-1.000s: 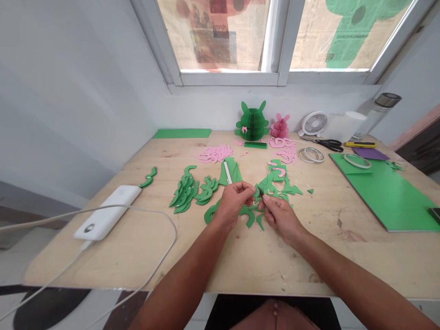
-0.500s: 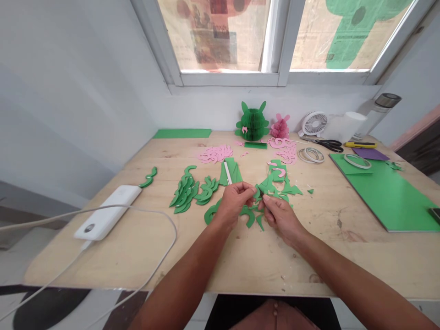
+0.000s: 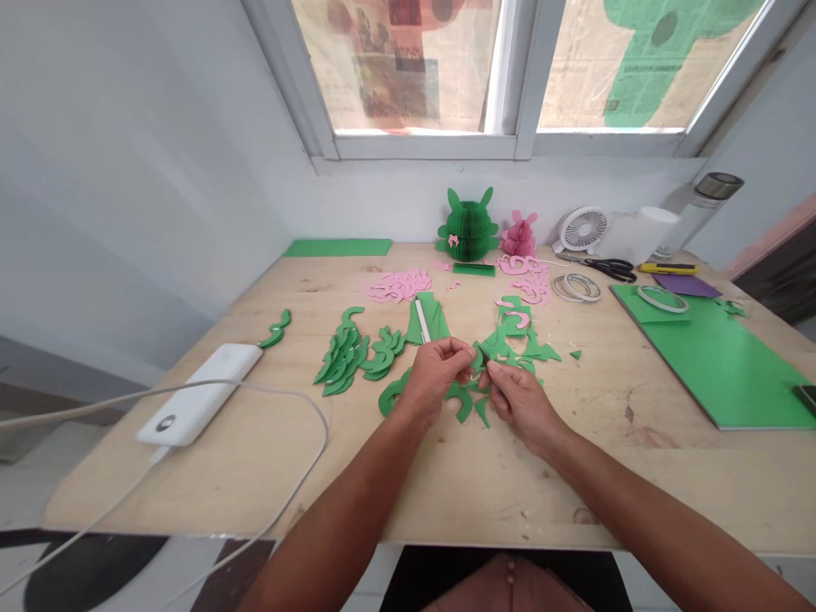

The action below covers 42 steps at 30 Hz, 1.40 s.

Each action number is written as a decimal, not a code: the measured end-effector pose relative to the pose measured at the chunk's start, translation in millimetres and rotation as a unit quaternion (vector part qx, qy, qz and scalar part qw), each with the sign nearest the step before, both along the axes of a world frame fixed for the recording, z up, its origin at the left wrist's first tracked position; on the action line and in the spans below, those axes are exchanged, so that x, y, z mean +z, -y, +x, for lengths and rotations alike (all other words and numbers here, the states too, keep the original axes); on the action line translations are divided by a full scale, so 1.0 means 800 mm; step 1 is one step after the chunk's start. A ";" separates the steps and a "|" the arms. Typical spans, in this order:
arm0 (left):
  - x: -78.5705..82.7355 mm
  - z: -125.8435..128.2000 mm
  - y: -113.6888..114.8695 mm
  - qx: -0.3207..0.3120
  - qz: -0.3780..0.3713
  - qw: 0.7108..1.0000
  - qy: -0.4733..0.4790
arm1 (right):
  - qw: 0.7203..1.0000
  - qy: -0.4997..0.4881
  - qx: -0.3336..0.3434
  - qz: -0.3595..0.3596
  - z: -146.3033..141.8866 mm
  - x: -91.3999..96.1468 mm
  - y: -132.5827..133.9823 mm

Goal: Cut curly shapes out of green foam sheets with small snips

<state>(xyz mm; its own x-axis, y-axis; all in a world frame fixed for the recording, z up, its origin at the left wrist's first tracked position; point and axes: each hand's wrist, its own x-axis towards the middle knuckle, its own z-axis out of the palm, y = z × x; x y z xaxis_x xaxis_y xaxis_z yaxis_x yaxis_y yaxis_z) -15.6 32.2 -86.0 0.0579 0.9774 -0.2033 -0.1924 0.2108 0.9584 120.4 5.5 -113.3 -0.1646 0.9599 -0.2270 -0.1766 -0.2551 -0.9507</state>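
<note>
My left hand (image 3: 433, 374) and my right hand (image 3: 519, 401) meet over the middle of the wooden table (image 3: 446, 476), both pinched on a small green paper cutout (image 3: 477, 361) held between them. Under and around the hands lie loose green paper scraps (image 3: 510, 344) and a curved green piece (image 3: 390, 395). A neat pile of curved green cutouts (image 3: 344, 357) sits to the left of my left hand, and a folded green piece with a white strip (image 3: 426, 319) lies just beyond it.
A white power bank (image 3: 201, 393) with a white cable (image 3: 299, 408) lies at the left. Pink cutouts (image 3: 399, 285), a green paper figure (image 3: 467, 228) and a pink one (image 3: 519, 235) stand at the back. Tape rolls (image 3: 577, 287), scissors (image 3: 612, 269), a small fan (image 3: 583, 228) and green sheets (image 3: 720, 357) are at the right.
</note>
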 end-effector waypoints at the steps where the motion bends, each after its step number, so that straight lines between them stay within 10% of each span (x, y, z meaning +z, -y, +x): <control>1: 0.000 0.000 0.000 0.000 0.000 1.000 0.000 | 1.000 0.000 0.000 -0.001 0.000 0.000 0.000; 42: 0.000 -0.001 0.000 -0.001 0.008 1.000 0.006 | 1.000 0.004 -0.010 0.005 0.000 0.001 0.001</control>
